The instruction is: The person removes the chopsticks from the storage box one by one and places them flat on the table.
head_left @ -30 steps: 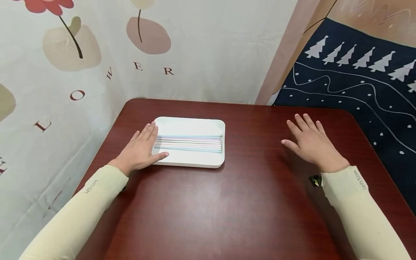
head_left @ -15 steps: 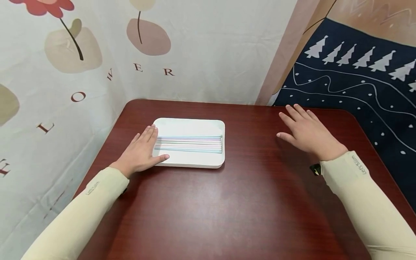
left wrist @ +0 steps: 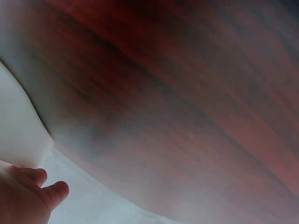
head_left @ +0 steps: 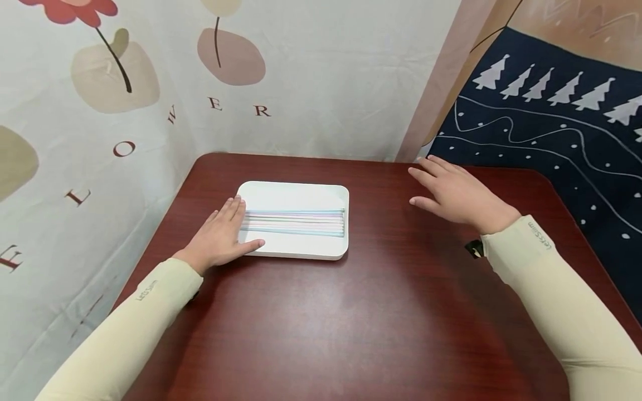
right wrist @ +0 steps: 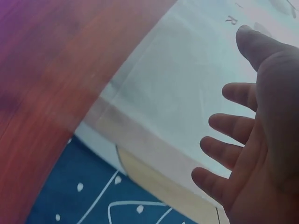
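Note:
A shallow white tray [head_left: 293, 248] lies on the dark red-brown table left of centre. Several long, thin pastel sticks [head_left: 296, 223] lie side by side across it; their exact kind is too small to tell. My left hand [head_left: 215, 234] rests at the tray's left end, fingers straight along the rim and thumb stretched over the front corner. In the left wrist view, part of that hand [left wrist: 23, 196] shows beside the tray's wall [left wrist: 21, 123]. My right hand [head_left: 456, 195] hovers right of the tray, apart from it, fingers loosely extended and holding nothing; the right wrist view shows its palm [right wrist: 261, 140].
The table [head_left: 321, 323] has a far edge against a pale flower-printed curtain [head_left: 326, 89]. A navy cloth with white trees [head_left: 541, 122] hangs beyond its right side. Dark wrist gear [head_left: 473, 249] shows under my right cuff.
My right hand has moved left and slightly away from me, toward the tray, over the table. The left hand, tray and sticks stay nearly in place.

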### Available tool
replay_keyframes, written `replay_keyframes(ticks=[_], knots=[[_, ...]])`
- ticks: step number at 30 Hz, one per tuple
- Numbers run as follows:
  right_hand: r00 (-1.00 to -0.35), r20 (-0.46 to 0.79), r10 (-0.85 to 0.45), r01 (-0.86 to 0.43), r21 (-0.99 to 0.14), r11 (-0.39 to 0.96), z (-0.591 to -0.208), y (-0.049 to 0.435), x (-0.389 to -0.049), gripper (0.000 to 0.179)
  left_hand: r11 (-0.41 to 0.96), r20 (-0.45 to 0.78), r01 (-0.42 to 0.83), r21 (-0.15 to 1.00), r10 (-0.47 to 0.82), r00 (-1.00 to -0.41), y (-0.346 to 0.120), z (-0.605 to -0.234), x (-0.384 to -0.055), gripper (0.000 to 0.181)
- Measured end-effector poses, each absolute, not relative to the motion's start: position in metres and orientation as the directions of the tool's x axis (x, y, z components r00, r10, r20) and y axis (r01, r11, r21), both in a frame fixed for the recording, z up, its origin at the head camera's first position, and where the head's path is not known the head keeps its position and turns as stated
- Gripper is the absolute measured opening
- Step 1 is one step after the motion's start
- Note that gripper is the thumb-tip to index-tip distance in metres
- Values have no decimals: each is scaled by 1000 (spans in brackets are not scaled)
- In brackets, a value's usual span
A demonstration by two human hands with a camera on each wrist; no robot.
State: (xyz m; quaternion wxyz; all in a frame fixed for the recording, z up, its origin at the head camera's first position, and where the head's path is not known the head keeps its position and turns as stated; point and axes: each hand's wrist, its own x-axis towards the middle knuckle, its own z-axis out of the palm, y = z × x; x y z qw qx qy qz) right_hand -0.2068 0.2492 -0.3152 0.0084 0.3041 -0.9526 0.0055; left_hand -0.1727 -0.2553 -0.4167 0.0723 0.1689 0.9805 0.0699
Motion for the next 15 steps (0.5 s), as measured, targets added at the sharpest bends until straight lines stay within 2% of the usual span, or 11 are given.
replay_keyframes(ticks=[5, 15], knots=[[-776, 50, -629, -630, -105, 769, -312, 236, -214, 64, 934, -123, 302, 191, 328, -937, -256, -417, -170, 115], [-694, 88, -715, -694, -345, 632, -308, 203, -232, 36, 929, -121, 316, 190, 342, -932, -259, -417, -168, 111]])
